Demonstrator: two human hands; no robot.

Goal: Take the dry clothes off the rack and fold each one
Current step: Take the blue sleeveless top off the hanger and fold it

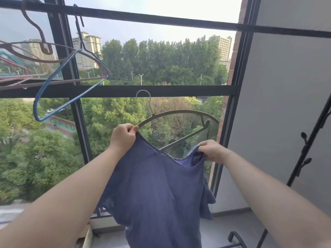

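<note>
A person's two bare arms reach out toward a high window, holding up a dark blue shirt. The shirt hangs between the arms, its neckline stretched wide and its body drooping toward the floor.

The left hand pinches one shoulder of the shirt between thumb and fingers, right at the left tip of a dark hanger. The right hand is clenched around the opposite side of the neckline.

The hanger is tilted and almost wholly above the cloth. Only its lower bar dips into the neck opening. Its metal hook points up in front of the window's middle crossbar; whether it touches that bar cannot be told.

A dark rail runs across the top of the view. A blue hanger dangles from it at upper left, beside a cluster of reddish hangers.

Trees and pale apartment towers fill the glass. A grey wall stands at right, with a black metal stand in front of it.
</note>
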